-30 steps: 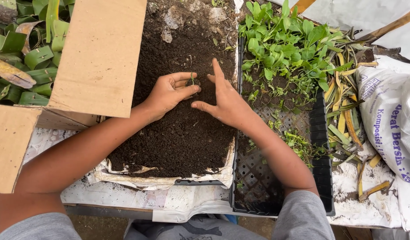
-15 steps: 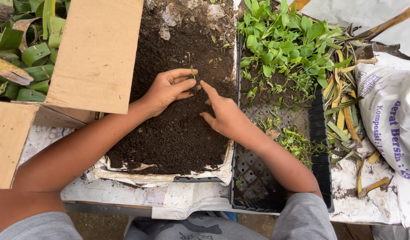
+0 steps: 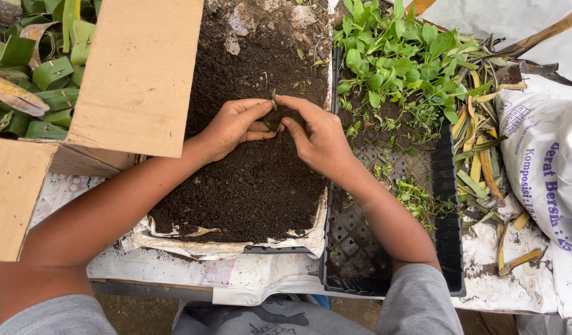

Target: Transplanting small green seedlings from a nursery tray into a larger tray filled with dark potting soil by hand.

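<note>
Seedling (image 3: 274, 97) upright in soil (image 3: 249, 186), pinched between left hand (image 3: 233, 126) and right hand (image 3: 317, 133) fingertips

We see the seedling (image 3: 274, 98) too small to identify; soil tray (image 3: 249, 186) and white sack (image 3: 546, 180) are cut off at twelve and three o'clock.

Garden potting bench: soil tray (image 3: 236, 245), seedlings (image 3: 397, 56)
</note>
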